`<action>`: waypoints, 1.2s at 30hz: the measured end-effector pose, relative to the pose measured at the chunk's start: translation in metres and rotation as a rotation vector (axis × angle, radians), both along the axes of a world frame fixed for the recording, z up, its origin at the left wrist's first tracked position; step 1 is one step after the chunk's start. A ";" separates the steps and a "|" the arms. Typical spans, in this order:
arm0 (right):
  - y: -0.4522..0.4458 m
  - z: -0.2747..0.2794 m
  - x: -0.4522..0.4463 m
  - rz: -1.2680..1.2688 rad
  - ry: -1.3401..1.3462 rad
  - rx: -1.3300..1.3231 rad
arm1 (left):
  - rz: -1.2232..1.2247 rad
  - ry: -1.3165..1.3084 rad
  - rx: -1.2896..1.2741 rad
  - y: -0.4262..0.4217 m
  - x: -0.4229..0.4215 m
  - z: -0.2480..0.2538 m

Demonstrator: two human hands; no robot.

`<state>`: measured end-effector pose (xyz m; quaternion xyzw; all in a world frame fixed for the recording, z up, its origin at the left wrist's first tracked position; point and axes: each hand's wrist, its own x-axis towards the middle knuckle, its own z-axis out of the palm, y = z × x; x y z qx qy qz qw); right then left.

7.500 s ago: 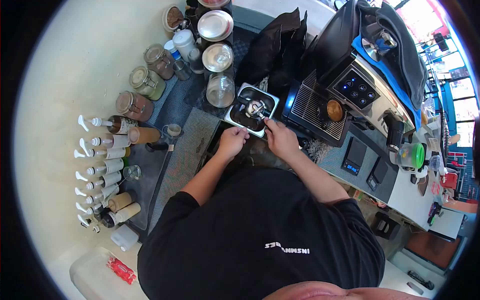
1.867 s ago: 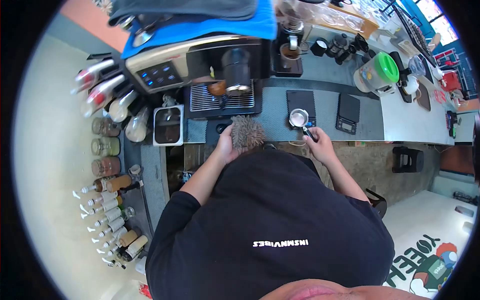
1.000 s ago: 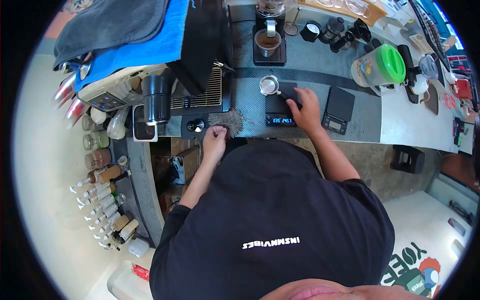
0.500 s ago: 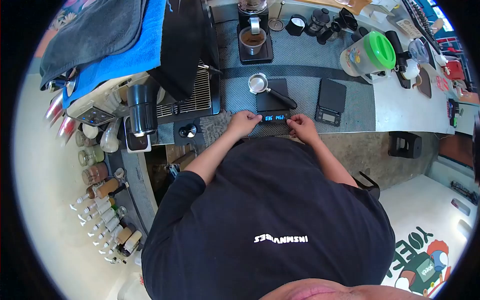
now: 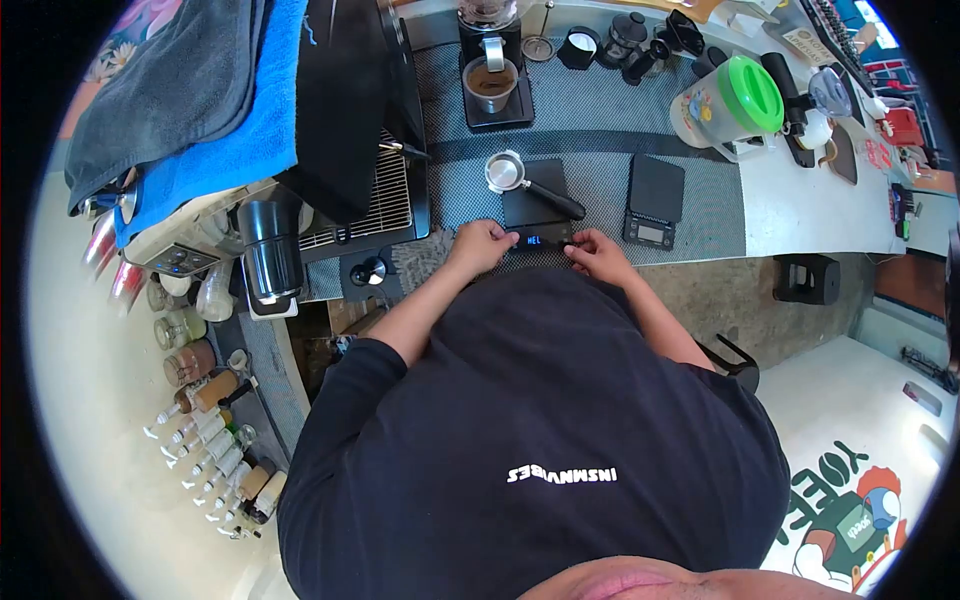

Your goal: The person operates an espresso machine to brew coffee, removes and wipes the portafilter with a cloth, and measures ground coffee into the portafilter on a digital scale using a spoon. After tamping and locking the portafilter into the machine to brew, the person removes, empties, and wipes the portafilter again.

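Observation:
A black digital scale (image 5: 534,193) lies on the mesh mat, its blue display reading "HEL". Across the scale's plate rests a portafilter (image 5: 540,193), its metal basket overhanging the upper left side and its black handle pointing right. My left hand (image 5: 480,248) grips the left end of the display strip, fingers curled and thumb against it. At the opposite end, my right hand (image 5: 602,257) pinches the strip with bent fingers. To the right sits a second black scale (image 5: 655,200) with a grey display, apart from my right hand.
A coffee grinder (image 5: 490,50) stands behind, with a cup of ground coffee (image 5: 491,84) under its spout. An espresso machine (image 5: 345,110) fills the left, draped with a blue towel (image 5: 265,130). A green-lidded jug (image 5: 735,100) is back right. A tamper (image 5: 370,270) sits near the front edge.
The scale's display has gone from number readings to "HEL". Both hands stay at the scale's ends. The whole view has shifted slightly.

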<state>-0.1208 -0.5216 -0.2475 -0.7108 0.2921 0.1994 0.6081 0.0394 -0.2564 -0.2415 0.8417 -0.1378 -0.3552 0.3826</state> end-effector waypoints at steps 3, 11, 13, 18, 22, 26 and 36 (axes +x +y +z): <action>-0.013 0.012 0.005 0.150 0.033 -0.101 | -0.014 0.007 -0.021 0.002 -0.001 0.012; 0.000 0.152 0.098 0.088 -0.410 -0.550 | 0.113 0.358 -0.303 0.026 0.005 -0.026; 0.004 0.148 0.139 0.022 -0.622 -0.572 | 0.089 0.299 -0.390 0.029 0.002 -0.035; 0.032 0.125 0.233 -0.060 -0.848 -0.706 | 0.113 0.315 -0.372 0.032 0.002 -0.032; 0.056 0.110 0.270 -0.129 -0.903 -0.642 | 0.107 0.302 -0.428 0.035 0.002 -0.038; 0.058 0.086 0.289 -0.181 -0.935 -0.494 | 0.110 0.265 -0.440 0.035 -0.001 -0.037; 0.038 0.091 0.286 -0.036 -0.929 -0.515 | 0.257 0.414 -0.454 0.035 0.003 -0.024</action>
